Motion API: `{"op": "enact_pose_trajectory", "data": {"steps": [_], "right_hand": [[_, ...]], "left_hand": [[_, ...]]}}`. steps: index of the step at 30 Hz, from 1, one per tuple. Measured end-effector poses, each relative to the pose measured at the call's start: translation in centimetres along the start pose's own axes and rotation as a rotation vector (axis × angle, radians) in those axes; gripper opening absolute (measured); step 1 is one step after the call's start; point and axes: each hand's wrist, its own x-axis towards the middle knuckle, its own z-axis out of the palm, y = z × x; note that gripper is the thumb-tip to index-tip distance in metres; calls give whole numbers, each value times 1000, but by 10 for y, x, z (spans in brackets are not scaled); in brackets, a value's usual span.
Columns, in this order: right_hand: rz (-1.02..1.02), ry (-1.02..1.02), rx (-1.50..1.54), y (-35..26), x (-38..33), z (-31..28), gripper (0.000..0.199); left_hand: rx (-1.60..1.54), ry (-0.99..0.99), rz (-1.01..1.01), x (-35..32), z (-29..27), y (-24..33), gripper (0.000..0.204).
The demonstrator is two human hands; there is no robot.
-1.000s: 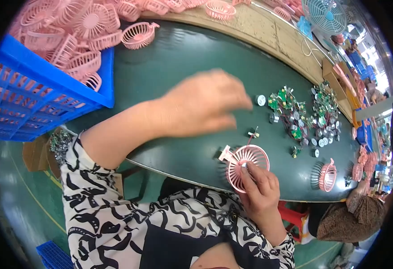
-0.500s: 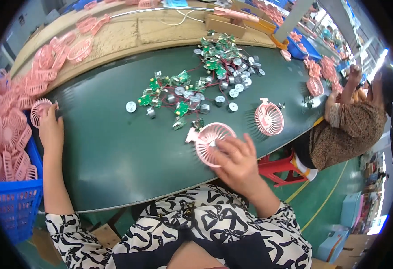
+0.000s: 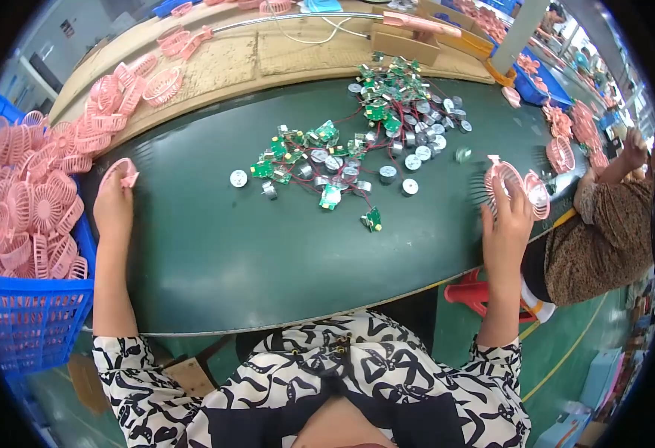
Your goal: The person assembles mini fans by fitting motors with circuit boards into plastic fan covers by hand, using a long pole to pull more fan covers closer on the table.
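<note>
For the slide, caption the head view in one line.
At a green table, the left hand holds a pink fan grille, the right hand another pink grille, beside scattered motors and circuit boards.

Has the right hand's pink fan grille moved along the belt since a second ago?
Yes. The right hand has carried the pink fan grille rightward, from below the circuit boards toward the belt's right end.

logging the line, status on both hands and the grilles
Left hand holds pink grille at belt edge. Right hand holds second grille. Boards and motors between, untouched.

Blue basket [image 3: 25, 317], green circuit boards [image 3: 320, 160]
</note>
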Motion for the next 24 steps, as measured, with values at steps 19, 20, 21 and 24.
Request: {"op": "enact_pose_trajectory", "data": {"steps": [19, 20, 21, 24], "right_hand": [[-527, -87, 504, -175, 91, 38, 5], [-535, -74, 492, -179, 103, 41, 5], [-543, -60, 482, -183, 118, 45, 5], [-358, 75, 867, -206, 162, 40, 13]], "left_hand": [[-706, -115, 1050, -95, -60, 164, 25], [-737, -127, 1061, -95, -58, 163, 24], [-752, -113, 1061, -95, -58, 163, 24], [-784, -158, 1037, -97, -52, 155, 19]]}}
